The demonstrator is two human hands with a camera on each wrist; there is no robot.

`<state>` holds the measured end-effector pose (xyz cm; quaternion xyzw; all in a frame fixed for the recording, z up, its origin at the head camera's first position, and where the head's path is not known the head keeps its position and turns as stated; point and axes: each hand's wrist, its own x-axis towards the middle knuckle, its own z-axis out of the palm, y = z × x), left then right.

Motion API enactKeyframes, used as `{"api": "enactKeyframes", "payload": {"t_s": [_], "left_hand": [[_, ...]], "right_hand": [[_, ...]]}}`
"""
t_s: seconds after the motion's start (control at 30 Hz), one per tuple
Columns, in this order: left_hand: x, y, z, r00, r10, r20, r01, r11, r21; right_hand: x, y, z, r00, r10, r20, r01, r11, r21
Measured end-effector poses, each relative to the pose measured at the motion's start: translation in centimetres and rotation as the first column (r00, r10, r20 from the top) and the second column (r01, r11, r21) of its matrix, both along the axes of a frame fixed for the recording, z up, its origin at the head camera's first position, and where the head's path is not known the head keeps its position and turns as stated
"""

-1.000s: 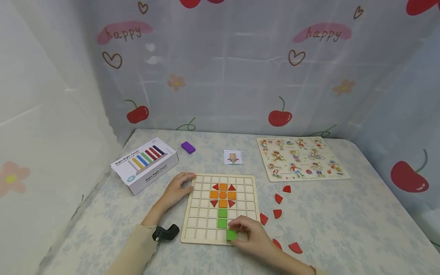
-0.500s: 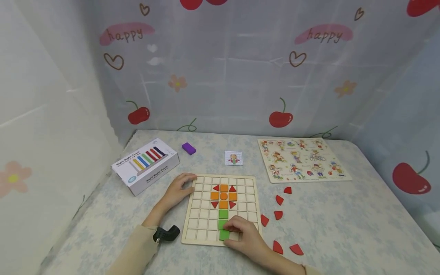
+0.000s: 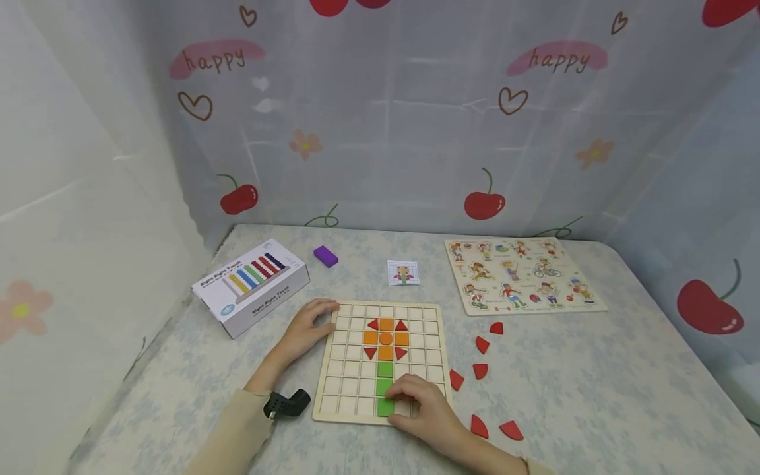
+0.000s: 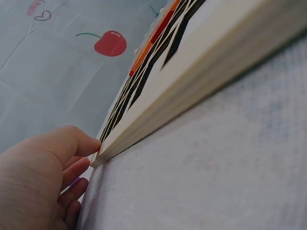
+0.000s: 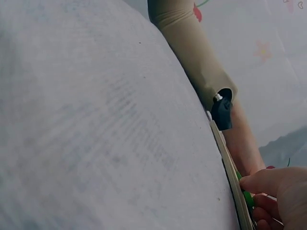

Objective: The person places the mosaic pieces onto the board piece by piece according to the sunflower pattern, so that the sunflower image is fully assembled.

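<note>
A wooden grid board (image 3: 348,386) lies on the table in the head view. My left hand (image 3: 305,332) holds its far left corner, thumb at the side edge; the left wrist view shows the thumb (image 4: 86,143) and a finger touching that corner. My right hand (image 3: 429,409) pinches a green square tile (image 3: 384,407) at the bottom row, below two other green squares (image 3: 384,370). In the right wrist view the green tile (image 5: 247,197) shows between thumb and fingers. Above stand orange squares (image 3: 386,324) around an orange circle (image 3: 386,338), with red triangles (image 3: 401,325) at the corners.
Several red quarter-circle pieces (image 3: 480,371) lie right of the board. A small pattern card (image 3: 403,272) and a purple block (image 3: 325,256) sit behind it. A white box (image 3: 252,287) stands back left, a picture puzzle board (image 3: 525,276) back right.
My right hand has moved left with the green square tile, from a cell to the right into the column under the other green squares. The left hand stays at the corner.
</note>
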<state>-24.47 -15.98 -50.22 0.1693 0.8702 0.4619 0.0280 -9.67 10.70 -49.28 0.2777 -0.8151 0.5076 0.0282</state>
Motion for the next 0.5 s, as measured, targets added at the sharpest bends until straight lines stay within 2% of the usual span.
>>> {"api": "enactKeyframes", "payload": {"t_s": [0.37, 0.5], "left_hand": [[-0.28, -0.09, -0.4, 1.0, -0.001, -0.015, 0.001, 1.0, -0.011], [-0.25, 0.03, -0.45, 1.0, 0.002, -0.006, -0.002, 1.0, -0.011]], "right_hand": [[-0.18, -0.03, -0.51, 1.0, 0.014, 0.021, -0.014, 1.0, -0.016], [-0.17, 0.05, -0.48, 0.997, -0.001, 0.081, 0.002, 1.0, -0.011]]}}
